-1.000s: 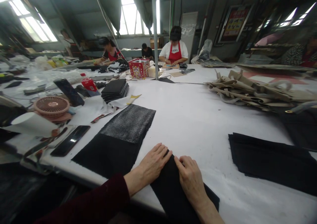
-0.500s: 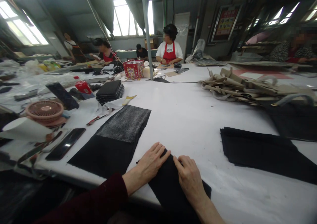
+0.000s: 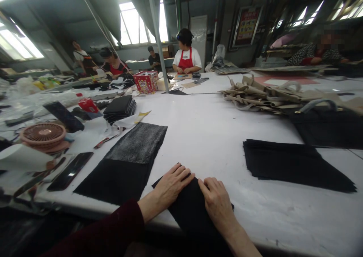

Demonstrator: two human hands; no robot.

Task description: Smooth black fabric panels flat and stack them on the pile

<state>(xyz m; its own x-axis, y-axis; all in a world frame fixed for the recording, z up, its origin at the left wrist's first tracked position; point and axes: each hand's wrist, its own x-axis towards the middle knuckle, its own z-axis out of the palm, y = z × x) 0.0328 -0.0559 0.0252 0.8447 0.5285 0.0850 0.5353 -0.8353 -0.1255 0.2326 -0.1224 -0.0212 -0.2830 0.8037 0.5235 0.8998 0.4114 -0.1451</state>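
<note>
A black fabric piece [image 3: 189, 211] lies at the near edge of the white table [image 3: 215, 136] and hangs over it. My left hand [image 3: 171, 184] rests flat on its upper left part, fingers stretched and together. My right hand [image 3: 217, 202] presses on the right side, fingers bent down onto the cloth. The two hands almost touch at the fingertips. A dark red sleeve covers my left forearm.
A larger black and grey fabric sheet [image 3: 127, 162] lies to the left, a black fabric stack [image 3: 292, 164] to the right. A phone [image 3: 70, 170], a pink fan [image 3: 43, 134], folded black pieces [image 3: 119, 107] and beige bags [image 3: 269, 94] sit further off. Several people work at the far end.
The view has swung a little to the right. My hands stay on the black piece, and its top left corner now shows beside my left hand.
</note>
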